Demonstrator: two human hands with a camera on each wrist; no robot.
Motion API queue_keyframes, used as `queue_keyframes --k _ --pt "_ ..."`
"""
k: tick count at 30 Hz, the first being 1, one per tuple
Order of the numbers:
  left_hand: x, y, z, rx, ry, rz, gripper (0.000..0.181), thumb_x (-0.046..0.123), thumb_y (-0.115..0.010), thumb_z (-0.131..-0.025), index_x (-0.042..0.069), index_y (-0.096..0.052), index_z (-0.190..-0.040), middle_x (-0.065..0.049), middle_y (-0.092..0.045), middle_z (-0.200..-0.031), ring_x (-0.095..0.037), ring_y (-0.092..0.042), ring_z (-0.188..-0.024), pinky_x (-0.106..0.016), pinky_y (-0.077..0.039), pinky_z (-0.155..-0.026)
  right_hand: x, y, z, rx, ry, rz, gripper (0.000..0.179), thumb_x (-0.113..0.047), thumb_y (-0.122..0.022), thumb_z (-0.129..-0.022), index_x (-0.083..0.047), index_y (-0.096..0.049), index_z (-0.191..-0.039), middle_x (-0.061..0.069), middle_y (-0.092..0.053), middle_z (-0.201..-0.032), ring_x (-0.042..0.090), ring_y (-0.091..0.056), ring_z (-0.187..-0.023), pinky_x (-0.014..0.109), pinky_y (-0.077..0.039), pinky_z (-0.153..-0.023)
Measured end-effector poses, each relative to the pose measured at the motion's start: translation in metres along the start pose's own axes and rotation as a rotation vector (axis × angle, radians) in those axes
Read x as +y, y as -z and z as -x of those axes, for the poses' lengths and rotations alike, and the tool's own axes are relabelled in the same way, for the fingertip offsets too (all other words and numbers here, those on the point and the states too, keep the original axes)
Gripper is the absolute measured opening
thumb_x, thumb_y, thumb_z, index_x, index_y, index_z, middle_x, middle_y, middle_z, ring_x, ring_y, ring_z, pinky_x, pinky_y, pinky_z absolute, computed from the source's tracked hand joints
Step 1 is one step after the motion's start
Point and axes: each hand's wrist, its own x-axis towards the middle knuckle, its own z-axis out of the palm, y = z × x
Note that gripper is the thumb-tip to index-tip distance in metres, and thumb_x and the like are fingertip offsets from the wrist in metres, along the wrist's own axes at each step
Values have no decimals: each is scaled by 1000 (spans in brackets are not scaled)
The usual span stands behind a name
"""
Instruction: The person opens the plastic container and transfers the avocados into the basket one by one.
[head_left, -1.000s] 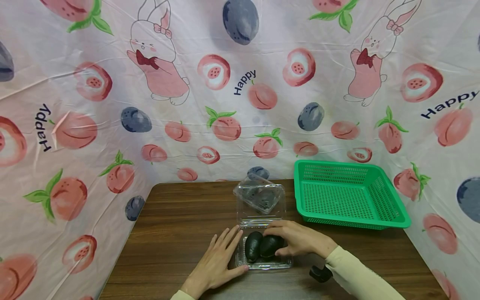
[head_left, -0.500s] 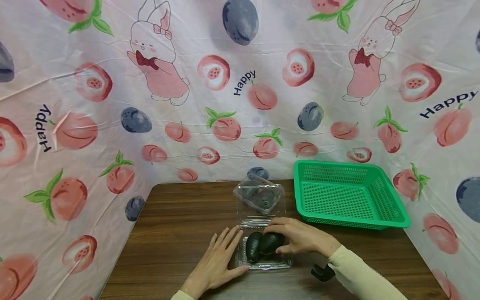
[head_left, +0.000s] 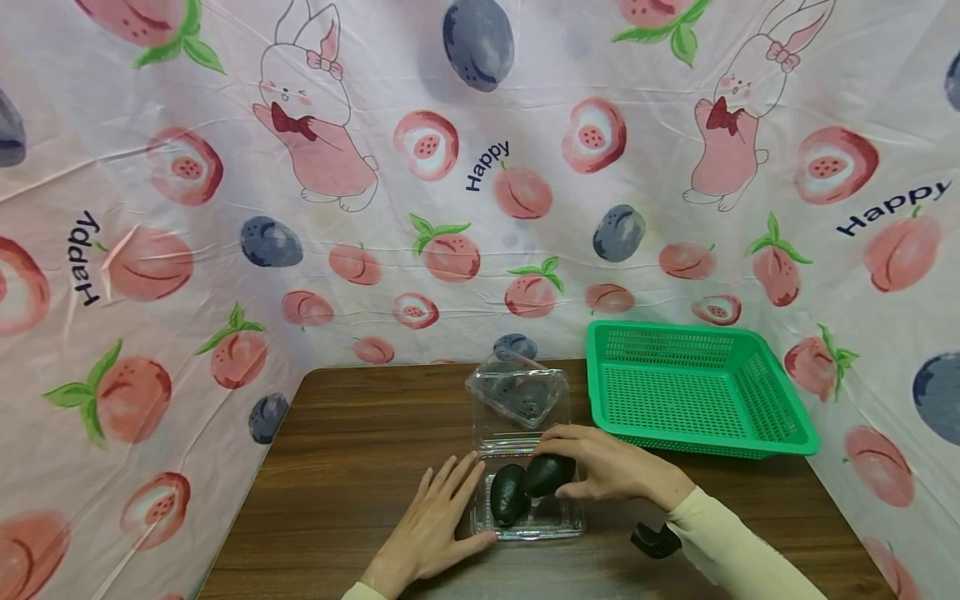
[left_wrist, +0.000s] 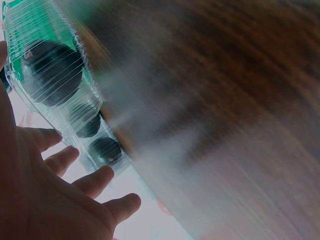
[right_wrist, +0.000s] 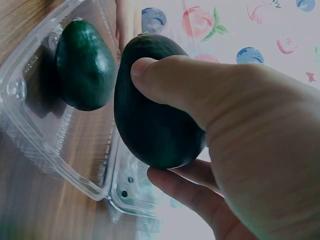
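A clear hinged plastic box [head_left: 558, 530] lies on the table with its lid [head_left: 487, 429] folded back. One dark green avocado [head_left: 508, 496] rests inside, on the left. My right hand [head_left: 626, 471] grips a second avocado [head_left: 549, 477] over the right half of the box; in the right wrist view the thumb presses one side of the held avocado [right_wrist: 152, 117] and fingers support it from below. My left hand [head_left: 431, 521] lies with fingers spread along the box's left side, thumb at its front corner. Through the box wall, the left wrist view shows a dark avocado [left_wrist: 52, 72].
A green perforated plastic basket [head_left: 675, 400] stands at the back right of the wooden table [head_left: 360, 433]. Another clear plastic piece [head_left: 517, 387] sits on the opened lid. A printed fruit-and-rabbit cloth [head_left: 375, 225] hangs behind and at both sides.
My right hand has moved slightly up and to the right, and the avocado in it has risen off the box floor, parting from the other one. My left hand stays put.
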Motion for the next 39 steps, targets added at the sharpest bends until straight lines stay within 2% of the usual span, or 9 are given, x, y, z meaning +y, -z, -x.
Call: queue_keyframes --k 10,23,39 --pt "2 0 1 13 3 -5 104 83 -58 -103 20 -30 -181 -4 -27 -190 -47 -35 -171 -81 -33 -130 3 14 6 49 -15 3 58 -20 -99 -89 -12 -75 -142 6 -73 -142 26 -74 -125 45 -66 -102" --pt "3 0 0 25 -9 -28 105 83 -58 -103 20 -29 -181 -4 -28 -190 -47 -37 -171 -80 -35 -130 12 29 9 124 13 -48 59 -14 -99 -87 -8 -75 -141 11 -75 -138 26 -77 -117 43 -67 -95" --pt "3 2 1 17 -7 -26 105 84 -58 -102 19 -30 -181 -5 -29 -189 -47 -36 -171 -80 -33 -131 22 45 18 142 -76 -23 60 -17 -98 -89 -9 -75 -143 12 -75 -141 30 -75 -123 45 -67 -96"
